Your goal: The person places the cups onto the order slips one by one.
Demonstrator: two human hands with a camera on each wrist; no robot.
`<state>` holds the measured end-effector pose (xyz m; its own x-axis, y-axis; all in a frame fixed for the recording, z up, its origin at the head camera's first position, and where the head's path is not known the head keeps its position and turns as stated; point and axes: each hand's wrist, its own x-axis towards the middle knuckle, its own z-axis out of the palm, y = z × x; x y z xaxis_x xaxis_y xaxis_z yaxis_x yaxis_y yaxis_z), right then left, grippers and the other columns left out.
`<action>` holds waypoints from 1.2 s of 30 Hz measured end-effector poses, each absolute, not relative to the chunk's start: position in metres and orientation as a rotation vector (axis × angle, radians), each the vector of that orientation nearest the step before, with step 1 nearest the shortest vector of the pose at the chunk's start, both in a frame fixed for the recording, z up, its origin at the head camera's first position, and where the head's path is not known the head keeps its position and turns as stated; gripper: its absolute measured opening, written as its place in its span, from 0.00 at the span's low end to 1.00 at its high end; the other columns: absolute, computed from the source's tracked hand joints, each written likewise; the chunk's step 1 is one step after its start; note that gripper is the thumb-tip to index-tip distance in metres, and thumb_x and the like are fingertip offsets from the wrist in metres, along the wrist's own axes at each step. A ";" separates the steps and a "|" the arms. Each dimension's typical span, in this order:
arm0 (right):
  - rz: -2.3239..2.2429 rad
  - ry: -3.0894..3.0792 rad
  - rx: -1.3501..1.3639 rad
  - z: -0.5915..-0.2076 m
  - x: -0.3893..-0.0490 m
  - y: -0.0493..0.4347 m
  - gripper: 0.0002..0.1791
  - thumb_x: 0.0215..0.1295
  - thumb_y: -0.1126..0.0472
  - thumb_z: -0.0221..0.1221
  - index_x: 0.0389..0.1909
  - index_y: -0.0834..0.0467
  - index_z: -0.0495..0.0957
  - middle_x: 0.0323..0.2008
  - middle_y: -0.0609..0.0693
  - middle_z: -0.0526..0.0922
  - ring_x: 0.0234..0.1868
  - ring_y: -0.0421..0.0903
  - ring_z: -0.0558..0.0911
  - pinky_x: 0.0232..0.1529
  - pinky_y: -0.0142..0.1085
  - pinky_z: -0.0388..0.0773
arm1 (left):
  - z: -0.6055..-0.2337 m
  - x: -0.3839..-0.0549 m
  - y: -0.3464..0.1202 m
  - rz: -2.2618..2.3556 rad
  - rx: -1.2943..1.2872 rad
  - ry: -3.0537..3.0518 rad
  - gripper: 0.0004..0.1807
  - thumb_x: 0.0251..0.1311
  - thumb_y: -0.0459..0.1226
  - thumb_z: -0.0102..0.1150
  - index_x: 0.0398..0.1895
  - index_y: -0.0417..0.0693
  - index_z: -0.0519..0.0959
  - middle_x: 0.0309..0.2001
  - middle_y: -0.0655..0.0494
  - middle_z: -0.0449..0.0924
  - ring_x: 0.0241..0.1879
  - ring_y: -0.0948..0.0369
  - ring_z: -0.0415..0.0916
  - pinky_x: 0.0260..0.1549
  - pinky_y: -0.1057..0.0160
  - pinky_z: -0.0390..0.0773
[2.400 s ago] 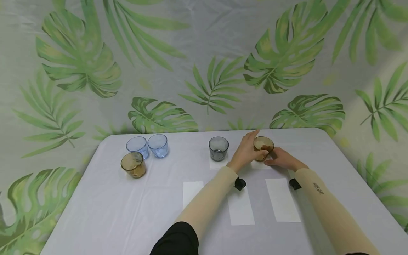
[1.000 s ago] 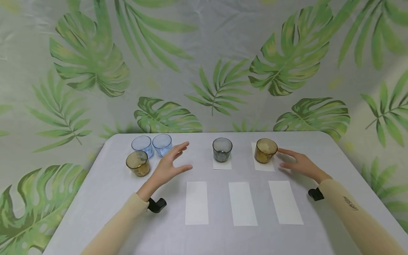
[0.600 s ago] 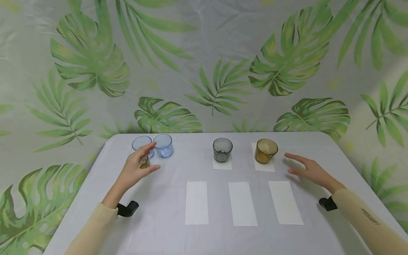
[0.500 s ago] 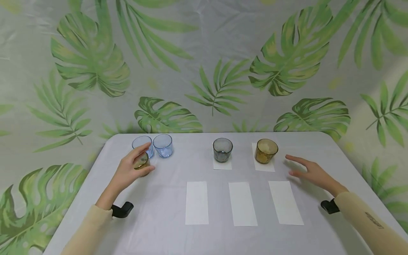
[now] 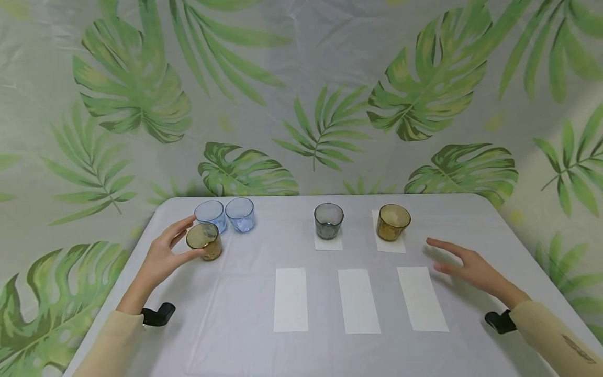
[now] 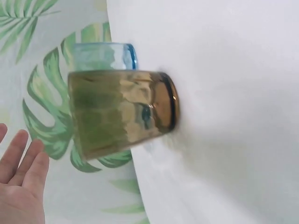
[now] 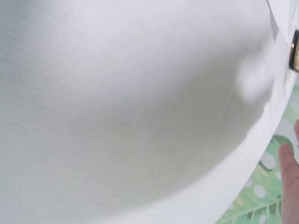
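Note:
My left hand [image 5: 162, 259] is at the left amber glass [image 5: 210, 245], fingers spread and thumb by its near side, not curled round it. In the left wrist view this amber glass [image 6: 124, 109] stands to the side of my fingers [image 6: 35, 170], a blue glass [image 6: 100, 56] partly behind it. Two blue glasses stand just beyond it, the left [image 5: 210, 212] partly covered, the right [image 5: 241, 215] in full view. My right hand [image 5: 476, 269] hovers over the cloth with relaxed fingers, to the right of a second amber glass [image 5: 393, 223], apart from it.
A grey glass [image 5: 328, 221] stands on a white paper strip [image 5: 325, 245] at the back middle. The second amber glass has its own strip [image 5: 398, 246]. Three more strips lie nearer me: left [image 5: 290, 299], middle [image 5: 359, 301], right [image 5: 422, 299]. A leaf-patterned cloth [image 5: 330, 104] hangs behind the table.
My left hand has let go of the right amber glass and crossed leftward to the left amber glass. My right hand has drawn back to the right and toward me.

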<state>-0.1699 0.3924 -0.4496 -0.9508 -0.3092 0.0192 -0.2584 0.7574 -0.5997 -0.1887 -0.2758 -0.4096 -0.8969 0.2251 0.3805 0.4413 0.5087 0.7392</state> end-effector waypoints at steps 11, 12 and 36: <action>-1.006 2.838 -0.499 -0.453 -0.145 0.388 0.33 0.64 0.54 0.62 0.69 0.51 0.64 0.67 0.57 0.65 0.64 0.23 0.53 0.55 0.67 0.62 | -0.423 -0.192 -0.288 -1.389 -0.416 -2.617 0.45 0.51 0.31 0.71 0.72 0.40 0.59 0.68 0.36 0.57 0.65 0.40 0.57 0.59 0.77 0.62; -1.004 2.836 -0.506 -0.454 -0.143 0.387 0.33 0.64 0.54 0.62 0.69 0.51 0.65 0.68 0.56 0.65 0.63 0.21 0.53 0.56 0.65 0.63 | -0.424 -0.192 -0.289 -1.394 -0.406 -2.625 0.45 0.51 0.31 0.70 0.72 0.40 0.58 0.69 0.36 0.57 0.65 0.40 0.57 0.59 0.77 0.62; -0.899 2.845 -0.862 -0.479 -0.113 0.376 0.40 0.56 0.52 0.68 0.68 0.58 0.65 0.70 0.42 0.60 0.65 0.17 0.45 0.57 0.09 0.41 | -0.454 -0.207 -0.283 -1.509 -0.336 -2.549 0.42 0.55 0.28 0.66 0.71 0.35 0.57 0.68 0.37 0.59 0.62 0.42 0.62 0.57 0.77 0.66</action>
<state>-0.1134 0.3765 -0.4794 -0.8453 -0.5188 0.1280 -0.4982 0.6785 -0.5399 -0.2074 -0.2828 -0.4543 -0.9620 0.1107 0.2496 0.2721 0.4657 0.8421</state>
